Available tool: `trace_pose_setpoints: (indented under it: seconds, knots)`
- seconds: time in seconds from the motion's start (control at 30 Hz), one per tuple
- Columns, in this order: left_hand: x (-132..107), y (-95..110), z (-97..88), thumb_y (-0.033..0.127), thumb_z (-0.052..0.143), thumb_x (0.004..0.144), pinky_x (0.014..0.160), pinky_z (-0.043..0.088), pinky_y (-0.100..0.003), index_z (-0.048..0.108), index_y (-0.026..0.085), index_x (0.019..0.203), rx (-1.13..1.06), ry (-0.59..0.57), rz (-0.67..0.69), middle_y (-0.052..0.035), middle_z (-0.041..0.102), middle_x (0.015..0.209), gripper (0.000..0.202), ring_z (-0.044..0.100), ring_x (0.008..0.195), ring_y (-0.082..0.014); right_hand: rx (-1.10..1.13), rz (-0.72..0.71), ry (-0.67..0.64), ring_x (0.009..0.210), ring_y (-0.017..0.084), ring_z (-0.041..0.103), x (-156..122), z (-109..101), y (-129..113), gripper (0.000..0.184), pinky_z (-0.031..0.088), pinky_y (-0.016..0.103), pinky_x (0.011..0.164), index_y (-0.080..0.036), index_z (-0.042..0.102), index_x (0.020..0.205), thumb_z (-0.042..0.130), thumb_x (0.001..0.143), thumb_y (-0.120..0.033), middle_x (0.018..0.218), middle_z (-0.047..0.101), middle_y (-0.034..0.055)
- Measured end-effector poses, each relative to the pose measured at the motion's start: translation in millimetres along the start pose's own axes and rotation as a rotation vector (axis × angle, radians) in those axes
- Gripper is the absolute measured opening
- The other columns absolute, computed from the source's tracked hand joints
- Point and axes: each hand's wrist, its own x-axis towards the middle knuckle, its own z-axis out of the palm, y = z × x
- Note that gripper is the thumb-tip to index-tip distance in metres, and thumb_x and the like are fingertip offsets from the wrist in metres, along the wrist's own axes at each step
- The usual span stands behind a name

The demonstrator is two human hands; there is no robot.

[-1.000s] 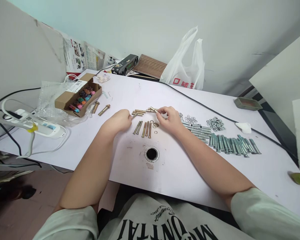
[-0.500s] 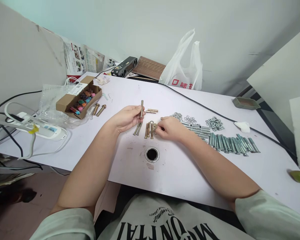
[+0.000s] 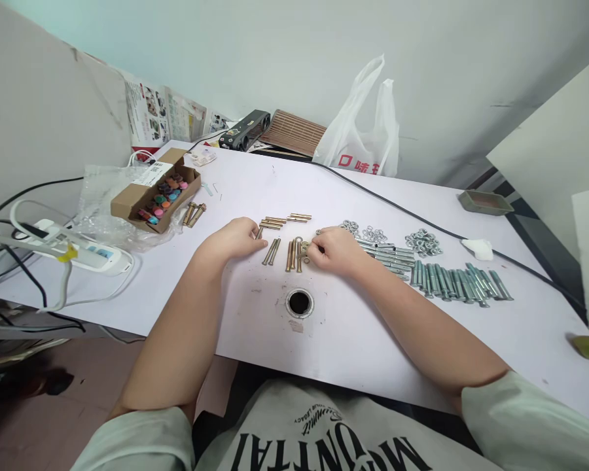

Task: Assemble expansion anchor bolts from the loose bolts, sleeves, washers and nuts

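My left hand [image 3: 238,239] rests low over the table, fingers closed around a bolt [image 3: 260,232] whose end shows at the fingertips. Just beyond it lie several brass-coloured metal tubes [image 3: 273,221], side by side. Between my hands are a small group of grey bolts [image 3: 271,252] and a row of bronze-coloured bolts [image 3: 293,255]. My right hand [image 3: 336,250] is curled at the right end of that row, thumb and forefinger closed on a washer [image 3: 305,247]. More small rings lie under those fingertips, partly hidden.
To the right are silvery sleeves [image 3: 387,254], zinc bolts [image 3: 456,281] and piles of nuts [image 3: 423,242] and washers [image 3: 374,234]. A box of coloured bottles [image 3: 157,199] and a power strip [image 3: 86,252] stand left. A black cable [image 3: 387,197] crosses the table. A hole [image 3: 299,302] lies in front.
My left hand has come down and to the left, and the bolt it held upright is now low at the table. Tubes beyond it have come into sight. My right hand has barely moved.
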Motion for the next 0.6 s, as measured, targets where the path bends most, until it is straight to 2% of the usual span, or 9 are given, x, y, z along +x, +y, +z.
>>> trace_pose_setpoints:
  seconds: [0.07,0.13,0.2,0.27,0.33,0.4,0.43,0.5,0.6]
  knots:
    - [-1,-1,0.1,0.045,0.069,0.071,0.056,0.034,-0.029,0.061,0.022,0.081,0.012,-0.043,-0.006,-0.0014,0.061,0.069,0.027,0.053,0.061,-0.0169,0.000,0.039,-0.013,0.052,0.012,0.031,0,-1,0,0.032,0.020,0.030,0.054,-0.016,0.047,0.051,0.043,0.080,-0.028,0.053,0.049,0.0034]
    - [-3,-1,0.4,0.048,0.063,0.075,0.059,0.037,-0.029,0.063,0.022,0.085,0.028,-0.049,-0.004,-0.0033,0.066,0.076,0.028,0.057,0.068,-0.0191,-0.013,0.060,-0.020,0.051,0.012,0.030,1,0,1,0.033,0.020,0.030,0.054,-0.017,0.048,0.051,0.043,0.081,-0.028,0.052,0.049,0.0034]
    - [-6,4,2.5,0.047,0.056,0.080,0.062,0.038,-0.030,0.062,0.021,0.079,0.049,0.033,0.012,-0.0052,0.068,0.080,0.027,0.059,0.071,-0.0197,-0.035,0.022,-0.007,0.052,0.013,0.030,1,1,2,0.032,0.021,0.031,0.056,-0.017,0.051,0.050,0.044,0.080,-0.027,0.051,0.049,0.0040]
    - [-9,14,9.5,0.044,0.053,0.082,0.063,0.038,-0.030,0.061,0.020,0.077,0.035,0.158,0.090,-0.0062,0.068,0.080,0.026,0.058,0.072,-0.0193,-0.051,-0.013,0.038,0.055,0.015,0.032,2,2,4,0.032,0.024,0.031,0.059,-0.017,0.054,0.050,0.045,0.079,-0.025,0.050,0.049,0.0050]
    - [-11,28,22.9,0.045,0.057,0.080,0.063,0.037,-0.030,0.060,0.020,0.078,-0.014,0.202,0.225,-0.0062,0.067,0.079,0.025,0.057,0.070,-0.0191,-0.057,0.036,0.109,0.056,0.016,0.035,3,0,8,0.034,0.025,0.032,0.061,-0.016,0.058,0.051,0.044,0.080,-0.024,0.049,0.050,0.0064]
    - [-11,44,40.4,0.046,0.060,0.077,0.057,0.034,-0.031,0.056,0.021,0.068,0.015,0.069,0.299,-0.0057,0.061,0.067,0.027,0.053,0.062,-0.0190,-0.035,0.154,0.172,0.057,0.017,0.039,4,-4,12,0.036,0.026,0.033,0.060,-0.016,0.062,0.054,0.043,0.083,-0.025,0.051,0.053,0.0076]
    - [-10,52,49.3,0.043,0.060,0.077,0.056,0.032,-0.032,0.051,0.021,0.062,0.060,0.034,0.300,-0.0061,0.058,0.063,0.029,0.052,0.060,-0.0196,-0.016,0.211,0.193,0.056,0.017,0.039,5,-6,14,0.037,0.025,0.033,0.060,-0.016,0.064,0.055,0.043,0.084,-0.025,0.052,0.054,0.0077]
    - [-9,62,63.4,0.044,0.059,0.078,0.056,0.031,-0.033,0.044,0.021,0.057,0.135,0.066,0.297,-0.0077,0.053,0.060,0.034,0.052,0.062,-0.0224,0.030,0.286,0.212,0.052,0.016,0.037,5,-10,16,0.038,0.024,0.033,0.058,-0.016,0.063,0.054,0.043,0.085,-0.026,0.051,0.054,0.0067]
    - [-9,65,70.1,0.037,0.054,0.081,0.058,0.031,-0.033,0.039,0.022,0.054,0.142,0.079,0.277,-0.0067,0.045,0.056,0.034,0.053,0.065,-0.0242,0.093,0.315,0.200,0.048,0.013,0.030,6,-13,15,0.041,0.022,0.032,0.055,-0.017,0.053,0.049,0.044,0.087,-0.030,0.046,0.047,0.0039]
